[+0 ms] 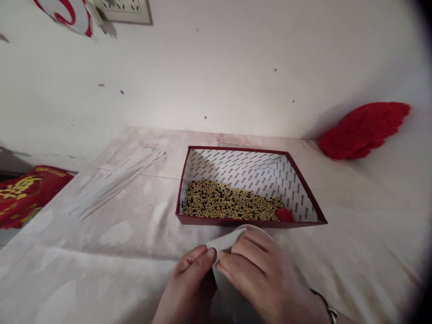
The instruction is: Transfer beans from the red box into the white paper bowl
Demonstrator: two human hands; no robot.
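My left hand (194, 279) pinches the edge of a pale grey-white sheet (224, 243), paper or a flat bag, between thumb and fingers. Curled over the same sheet from the other side is my right hand (259, 270), its fingers closed close to the left thumb. A curved whitish rim (258, 228) shows just behind the right knuckles; what it belongs to is hidden. Directly beyond both hands stands an open box (249, 222) with dark red edges and a printed white lining. Mixed yellow and black beans (222, 202) cover much of its bottom, and a small red object (284, 214) lies at their right end.
Thin white strips (118, 180) lie bundled on the pale tablecloth (141, 238) at left. Further left is a red packet (30, 193) with yellow lettering. A fluffy red object (364, 130) rests against the wall (236, 67) at right. A socket plate (128, 11) is above.
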